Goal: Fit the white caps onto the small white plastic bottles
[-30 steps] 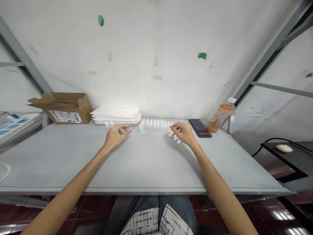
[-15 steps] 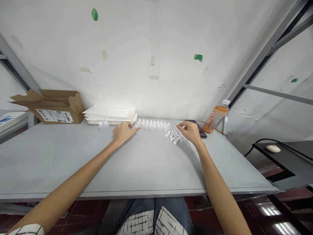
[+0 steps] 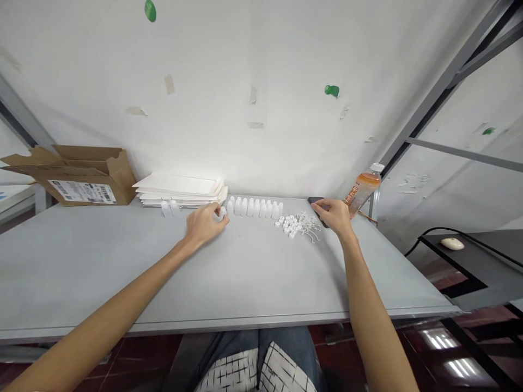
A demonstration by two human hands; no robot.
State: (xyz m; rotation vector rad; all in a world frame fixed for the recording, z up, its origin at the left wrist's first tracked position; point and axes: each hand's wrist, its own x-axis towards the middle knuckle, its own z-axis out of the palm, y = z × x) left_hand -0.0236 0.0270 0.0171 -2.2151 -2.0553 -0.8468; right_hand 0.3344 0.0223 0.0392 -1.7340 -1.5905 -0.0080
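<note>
My left hand (image 3: pixel 204 224) is closed, its thumb and fingers around a small white bottle (image 3: pixel 223 212) at the left end of a row. The other small white bottles (image 3: pixel 256 208) stand upright beside it, several of them close together. My right hand (image 3: pixel 335 216) hovers over the dark phone (image 3: pixel 317 202), fingertips pinched together; I cannot make out what is between them. Just left of that hand lies a heap of small white caps (image 3: pixel 291 224) and thin white stringy pieces (image 3: pixel 309 222). Two white bottles with thin tips (image 3: pixel 170 208) stand left of my left hand.
Behind the left hand lies a stack of white sheets (image 3: pixel 180 186), with an open cardboard box (image 3: pixel 87 177) farther left. An orange drink bottle (image 3: pixel 363 190) leans at the back right. The wall borders the grey table (image 3: pixel 245 277). A pale computer mouse (image 3: pixel 451 243) sits off to the right.
My right hand has moved right, from above the stringy pieces to over the phone. My left hand has shifted slightly and now has a bottle between its fingers. The view has tilted a little.
</note>
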